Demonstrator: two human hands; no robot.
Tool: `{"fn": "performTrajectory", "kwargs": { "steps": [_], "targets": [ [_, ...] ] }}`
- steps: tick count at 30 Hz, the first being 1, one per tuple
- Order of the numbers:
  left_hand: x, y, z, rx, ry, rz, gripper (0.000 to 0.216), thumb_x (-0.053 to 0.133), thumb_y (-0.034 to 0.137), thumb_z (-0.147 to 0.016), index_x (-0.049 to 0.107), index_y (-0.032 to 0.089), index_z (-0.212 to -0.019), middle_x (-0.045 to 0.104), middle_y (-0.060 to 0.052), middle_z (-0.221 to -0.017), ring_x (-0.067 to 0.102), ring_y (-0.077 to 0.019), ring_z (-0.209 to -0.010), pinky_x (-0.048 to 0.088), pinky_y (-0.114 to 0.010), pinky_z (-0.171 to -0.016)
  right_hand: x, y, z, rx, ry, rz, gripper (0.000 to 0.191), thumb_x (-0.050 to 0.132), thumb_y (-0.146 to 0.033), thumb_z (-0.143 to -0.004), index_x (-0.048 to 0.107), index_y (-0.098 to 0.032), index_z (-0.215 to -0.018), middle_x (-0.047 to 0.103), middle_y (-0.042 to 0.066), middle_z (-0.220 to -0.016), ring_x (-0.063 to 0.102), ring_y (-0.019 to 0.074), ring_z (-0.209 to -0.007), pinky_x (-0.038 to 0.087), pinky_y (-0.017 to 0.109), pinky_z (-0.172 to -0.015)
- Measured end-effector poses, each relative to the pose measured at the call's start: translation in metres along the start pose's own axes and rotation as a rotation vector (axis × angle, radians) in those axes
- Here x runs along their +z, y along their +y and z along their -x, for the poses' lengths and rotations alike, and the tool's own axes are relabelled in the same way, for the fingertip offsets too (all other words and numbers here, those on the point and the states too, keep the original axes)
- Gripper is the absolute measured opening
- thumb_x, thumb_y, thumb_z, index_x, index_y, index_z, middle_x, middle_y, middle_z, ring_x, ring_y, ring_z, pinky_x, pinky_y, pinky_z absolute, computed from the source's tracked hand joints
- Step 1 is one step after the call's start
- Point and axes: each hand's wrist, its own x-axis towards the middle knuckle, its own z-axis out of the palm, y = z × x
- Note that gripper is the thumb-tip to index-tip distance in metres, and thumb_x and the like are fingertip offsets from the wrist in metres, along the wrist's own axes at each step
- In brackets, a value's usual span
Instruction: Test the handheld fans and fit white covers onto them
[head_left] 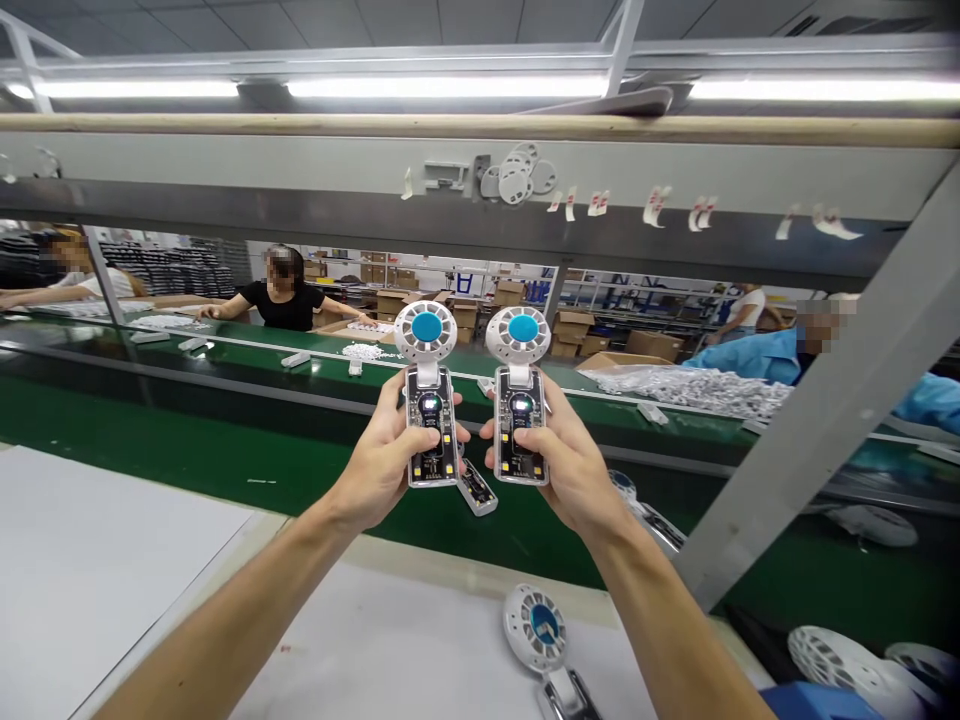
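Note:
Both hands hold up matching white handheld fans side by side over the green conveyor belt. My left hand point(385, 455) is closed round the handle of one handheld fan point(432, 400), its thumb on the dark circuit board. The other handheld fan point(520, 400) is in my right hand point(574, 450), gripped the same way. Each has a round vented head with a blue centre disc, a clear-edged handle and a lit spot on the board. A third fan point(535, 630) lies on the white table below. Behind my left hand, another fan handle point(478, 488) rests on the belt.
The green belt point(330, 470) crosses in front, with more fans point(660, 525) on it at the right. A slanted metal post point(795, 400) stands at right, near several white fans point(840, 665). Overhead runs a grey beam point(300, 165). Several people work across the belt.

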Motion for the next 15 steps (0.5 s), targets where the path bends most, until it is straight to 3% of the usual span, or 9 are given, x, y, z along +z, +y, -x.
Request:
{"fn": "performTrajectory", "kwargs": {
  "steps": [6,12,15],
  "targets": [
    [0.0032,-0.0003,0.0005,-0.009,-0.005,0.030,0.066,0.069,0.017,-0.078,0.034,0.026,-0.133,0.066,-0.008,-0.118,0.072,-0.0195,-0.068,0.059,-0.034,-0.060,0.0033,-0.0014,-0.0003,0.017,0.019,0.006,0.079,0.063,-0.023,-0.074,0.032,-0.027,-0.146,0.071,0.000,-0.086,0.067,0.0177,-0.064,0.056,0.029,-0.057],
    [0.0037,0.0027,0.0023,-0.028,-0.012,0.044,0.065,0.070,0.018,-0.078,0.034,0.025,-0.131,0.068,-0.007,-0.112,0.072,-0.0205,-0.067,0.060,-0.035,-0.060,0.0042,-0.0013,0.0014,0.010,0.037,-0.005,0.079,0.065,-0.024,-0.073,0.033,-0.028,-0.146,0.071,0.001,-0.088,0.066,0.0180,-0.063,0.056,0.031,-0.057],
    [0.0042,-0.0003,0.0034,0.005,0.010,0.007,0.064,0.072,0.024,-0.080,0.034,0.027,-0.131,0.066,-0.007,-0.114,0.072,-0.0199,-0.072,0.061,-0.035,-0.062,0.0065,-0.0008,0.0014,-0.004,0.131,-0.068,0.068,0.072,-0.029,-0.072,0.045,-0.027,-0.134,0.071,0.002,-0.095,0.068,0.0192,-0.070,0.058,0.031,-0.059]
  ]
}}
